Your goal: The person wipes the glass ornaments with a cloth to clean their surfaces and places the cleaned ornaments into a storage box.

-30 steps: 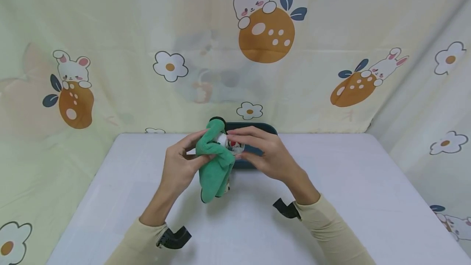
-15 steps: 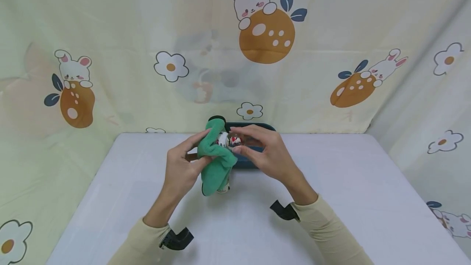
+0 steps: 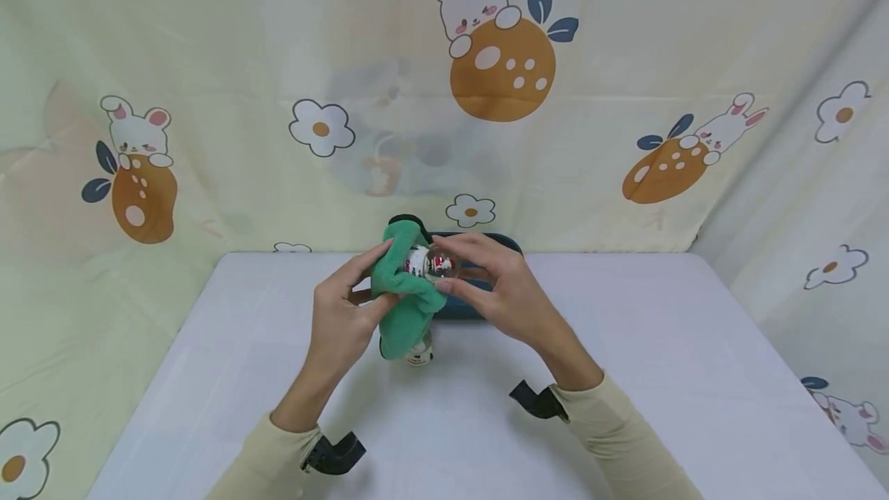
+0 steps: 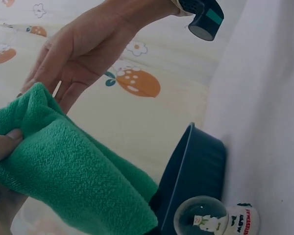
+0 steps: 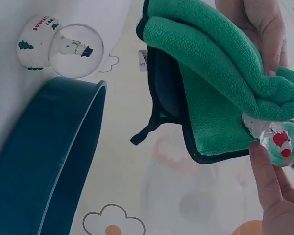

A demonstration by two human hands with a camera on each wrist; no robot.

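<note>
A green towel point(image 3: 399, 288) with dark edging is gripped in my left hand point(image 3: 345, 313), folded about the white base of a small snow globe point(image 3: 441, 262). My right hand point(image 3: 510, 288) pinches the clear dome of that globe between thumb and fingers; a red-and-white figure shows inside it point(image 5: 282, 143). The globe lies tilted sideways, its dome toward the right hand and its base partly hidden in the towel. Below the towel, a second snow globe point(image 3: 420, 353) stands on the table; in the right wrist view this snow globe point(image 5: 76, 50) has a snowman inside.
A dark blue basin point(image 3: 461, 310) stands behind the hands at the table's back edge, close to the second globe. A patterned curtain point(image 3: 590, 168) hangs behind the white table point(image 3: 625, 330). Wrist cameras point(image 3: 335, 454) sit at both cuffs.
The right hand's fingers have shifted on the dome, so more of the figure shows. The towel's lower end has risen a little, uncovering more of the standing globe.
</note>
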